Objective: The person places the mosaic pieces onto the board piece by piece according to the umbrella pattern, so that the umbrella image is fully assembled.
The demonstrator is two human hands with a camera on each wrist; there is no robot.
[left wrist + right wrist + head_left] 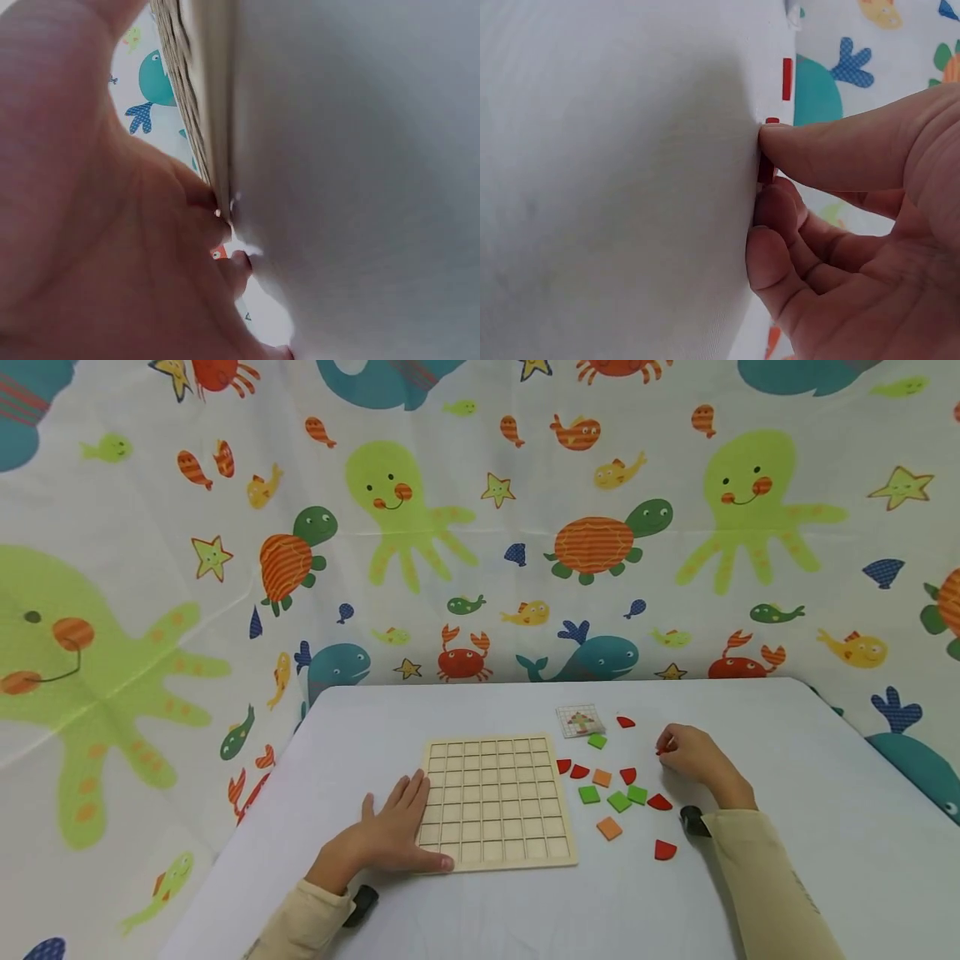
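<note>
A square wooden grid board (pixel 501 864) with shallow compartments lies on the table. My left hand (pixel 390 833) rests along its left edge, fingers straight and thumb at the near left corner. In the left wrist view the board's side edge (pixel 214 97) stands next to the palm. To the right of the board, my right hand (pixel 697 760) pinches a small red tile (pixel 766 166) between thumb and fingers, low at the tabletop. Its full outline is hidden by the fingers. Nearby lie red quarter-round tiles (pixel 660 802), green square tiles (pixel 619 802) and orange square tiles (pixel 610 828).
A small clear packet or card with a coloured grid picture (pixel 581 721) lies behind the tiles. One red tile (pixel 665 850) sits nearest the front. The white table (pixel 525 910) ends at a curtain (pixel 480 610) printed with sea animals.
</note>
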